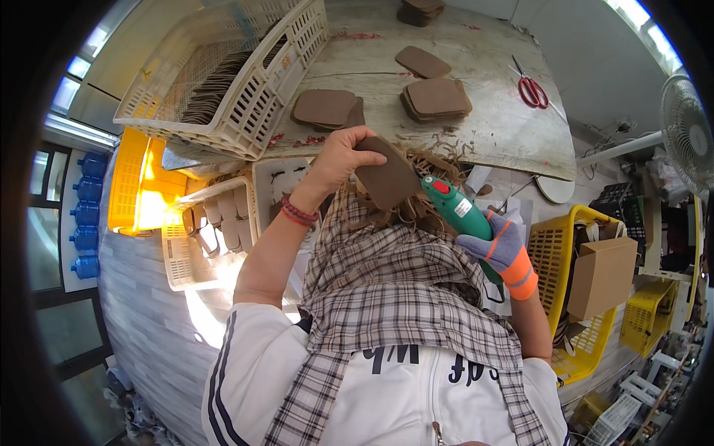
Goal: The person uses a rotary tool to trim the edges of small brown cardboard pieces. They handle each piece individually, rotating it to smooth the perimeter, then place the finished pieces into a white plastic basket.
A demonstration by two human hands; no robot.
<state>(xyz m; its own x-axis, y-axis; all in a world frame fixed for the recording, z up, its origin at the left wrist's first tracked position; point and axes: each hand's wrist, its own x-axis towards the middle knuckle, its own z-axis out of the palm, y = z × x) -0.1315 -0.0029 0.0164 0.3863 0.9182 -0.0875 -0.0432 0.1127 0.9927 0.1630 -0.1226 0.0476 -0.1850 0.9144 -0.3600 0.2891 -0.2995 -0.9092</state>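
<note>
Pinched between the thumb and fingers of my left hand (338,162) is a flat brown leather-like piece (388,177) with rounded corners. My right hand (500,249), in a grey and orange glove, is wrapped round green electric scissors (460,208) with a red button. Their tip meets the right edge of the piece; the blade itself is too small to make out. Thin brown trimmings (439,165) lie in a heap beneath and behind the piece, over my checked apron (401,297) and the table edge.
On the worktable (491,44) lie stacks of brown pieces (436,98) and red-handled scissors (531,91). A white crate (256,93) of pieces stands at left, above a smaller crate (178,256). Yellow baskets (547,249) and a cardboard box (604,275) are at right, below a fan (684,123).
</note>
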